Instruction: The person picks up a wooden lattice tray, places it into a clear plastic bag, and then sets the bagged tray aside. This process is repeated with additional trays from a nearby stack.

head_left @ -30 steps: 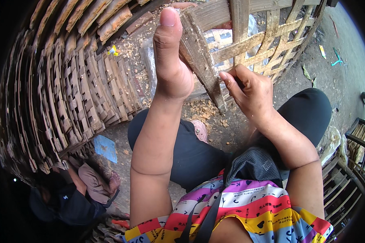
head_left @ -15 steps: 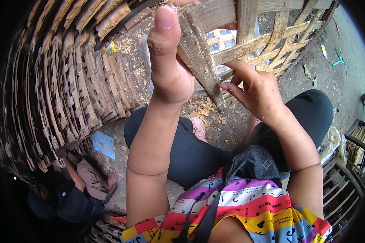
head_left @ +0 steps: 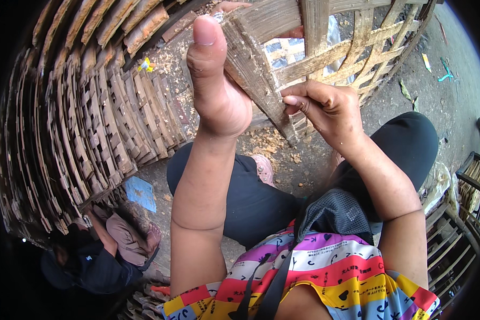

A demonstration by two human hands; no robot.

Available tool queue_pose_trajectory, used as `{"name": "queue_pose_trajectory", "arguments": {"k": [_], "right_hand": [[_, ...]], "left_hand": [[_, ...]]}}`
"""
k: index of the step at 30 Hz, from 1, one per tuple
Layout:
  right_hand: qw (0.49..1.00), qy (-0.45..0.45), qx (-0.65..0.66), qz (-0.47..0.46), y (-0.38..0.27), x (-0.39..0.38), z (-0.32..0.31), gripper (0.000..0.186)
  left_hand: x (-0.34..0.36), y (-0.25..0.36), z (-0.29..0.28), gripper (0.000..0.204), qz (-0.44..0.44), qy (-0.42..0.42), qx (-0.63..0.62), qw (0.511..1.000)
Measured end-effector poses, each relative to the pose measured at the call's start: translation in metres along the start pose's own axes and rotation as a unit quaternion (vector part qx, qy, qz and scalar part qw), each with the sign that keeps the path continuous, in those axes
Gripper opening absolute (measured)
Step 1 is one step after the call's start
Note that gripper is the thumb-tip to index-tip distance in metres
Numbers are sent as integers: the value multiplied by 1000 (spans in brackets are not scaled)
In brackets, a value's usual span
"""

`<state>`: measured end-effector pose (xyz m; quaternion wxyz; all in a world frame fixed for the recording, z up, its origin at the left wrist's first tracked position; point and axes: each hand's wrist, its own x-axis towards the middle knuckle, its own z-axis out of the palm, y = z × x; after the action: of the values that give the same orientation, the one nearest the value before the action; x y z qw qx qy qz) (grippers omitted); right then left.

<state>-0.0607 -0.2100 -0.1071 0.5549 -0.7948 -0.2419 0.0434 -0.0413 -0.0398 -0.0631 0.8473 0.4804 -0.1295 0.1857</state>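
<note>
A woven wooden lattice panel point(head_left: 357, 45) is held upright in front of me, with a rough slanted board point(head_left: 258, 74) along its near left side. My left hand point(head_left: 216, 88) grips that board, thumb raised and most fingers hidden behind it. My right hand point(head_left: 325, 109) has thumb and forefinger pinched at the board's right edge; what lies between them is too small to make out. Wood crumbs point(head_left: 272, 146) lie on the ground below the panel, beside my folded legs point(head_left: 394, 144).
Tall stacks of wooden lattice pieces point(head_left: 90, 122) line the left. A co-worker point(head_left: 96, 256) sits at lower left near a blue sheet point(head_left: 140, 194). Dark slatted frames point(head_left: 448, 256) and crumpled plastic point(head_left: 437, 181) are at the right. Scraps point(head_left: 445, 74) litter the ground at upper right.
My left hand and the panel have shifted slightly left. My right hand has moved up and left, and its thumb and forefinger have closed together at the board's edge.
</note>
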Motion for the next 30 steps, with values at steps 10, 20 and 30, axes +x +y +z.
{"name": "queue_pose_trajectory", "arguments": {"k": [10, 20, 30], "right_hand": [[993, -3, -51, -103, -8, -3, -4, 13], [958, -79, -79, -265, 7, -10, -26, 16], [997, 27, -48, -56, 15, -33, 11, 16]], "left_hand": [[-2, -1, -24, 85, 3, -139, -18, 990], [-5, 6, -9, 84, -9, -71, 106, 992], [1, -5, -6, 68, 37, -12, -22, 999]]}}
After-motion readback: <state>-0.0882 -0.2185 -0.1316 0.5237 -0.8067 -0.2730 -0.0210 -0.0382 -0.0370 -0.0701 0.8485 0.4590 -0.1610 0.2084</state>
